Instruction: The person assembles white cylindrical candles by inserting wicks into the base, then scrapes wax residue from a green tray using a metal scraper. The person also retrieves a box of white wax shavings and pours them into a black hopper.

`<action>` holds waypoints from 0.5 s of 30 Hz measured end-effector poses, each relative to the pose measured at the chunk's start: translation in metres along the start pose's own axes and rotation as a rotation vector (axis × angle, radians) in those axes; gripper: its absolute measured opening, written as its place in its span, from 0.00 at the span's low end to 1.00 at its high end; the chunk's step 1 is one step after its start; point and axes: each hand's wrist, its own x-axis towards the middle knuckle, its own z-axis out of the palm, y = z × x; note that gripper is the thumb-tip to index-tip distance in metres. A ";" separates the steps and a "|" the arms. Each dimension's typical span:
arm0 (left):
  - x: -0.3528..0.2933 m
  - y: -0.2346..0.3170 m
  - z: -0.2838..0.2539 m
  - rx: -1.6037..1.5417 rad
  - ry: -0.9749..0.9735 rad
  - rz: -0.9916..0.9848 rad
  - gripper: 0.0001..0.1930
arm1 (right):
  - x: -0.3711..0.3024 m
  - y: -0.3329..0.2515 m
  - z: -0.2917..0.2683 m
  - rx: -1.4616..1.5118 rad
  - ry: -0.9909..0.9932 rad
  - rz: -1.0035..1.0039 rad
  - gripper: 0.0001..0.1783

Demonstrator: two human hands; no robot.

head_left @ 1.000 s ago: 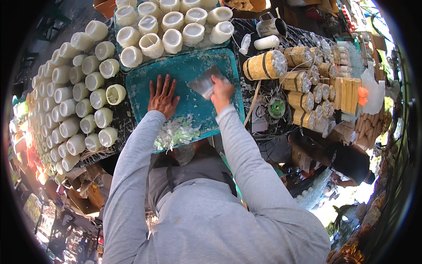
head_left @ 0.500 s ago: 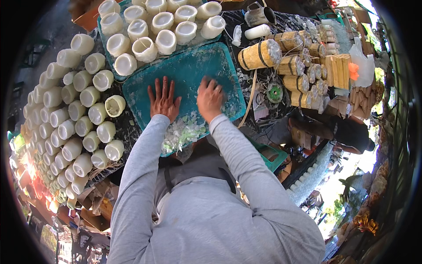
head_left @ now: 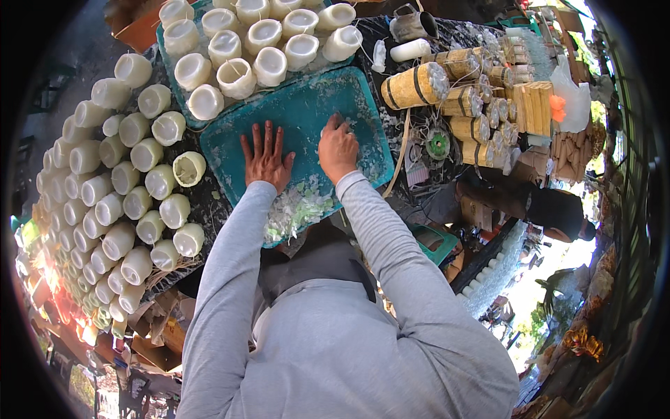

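A teal plastic tray [head_left: 307, 103], dusted with whitish wax crumbs, lies in front of me. My left hand [head_left: 268, 165] rests flat on it with fingers spread, holding nothing. To its right, my right hand [head_left: 338, 149] is closed and pressed down on the tray. Whatever its curled fingers may hold is hidden. White and pale green wax scraps [head_left: 301, 208] are heaped along the tray's near edge, below both hands.
Many pale wax candles [head_left: 146, 154] crowd the table at left. More candles [head_left: 266, 33] fill another teal tray beyond. At right lie yellow moulds with black bands [head_left: 413, 86], a metal pitcher [head_left: 412, 25], a white candle [head_left: 410, 50] and a green spool [head_left: 437, 144]. A person [head_left: 555, 209] is farther right.
My right hand, blurred before, shows sharply now and has shifted slightly over the tray. My left hand stays flat on the tray. The whole view has moved a little.
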 end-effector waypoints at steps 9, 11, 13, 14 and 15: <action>0.002 -0.001 0.006 -0.037 0.051 0.016 0.38 | 0.011 0.014 -0.016 -0.058 -0.015 0.019 0.26; 0.001 0.000 0.006 -0.035 0.038 0.009 0.38 | 0.017 0.004 -0.013 -0.058 0.048 -0.127 0.27; 0.002 0.000 0.006 -0.034 0.012 0.007 0.38 | 0.027 -0.012 -0.007 -0.065 0.066 -0.189 0.27; 0.002 0.000 0.006 -0.038 0.020 0.013 0.38 | 0.033 -0.021 -0.004 -0.049 -0.005 -0.193 0.27; 0.001 0.000 0.006 -0.024 0.007 0.016 0.38 | 0.044 -0.021 -0.002 -0.060 0.082 -0.092 0.27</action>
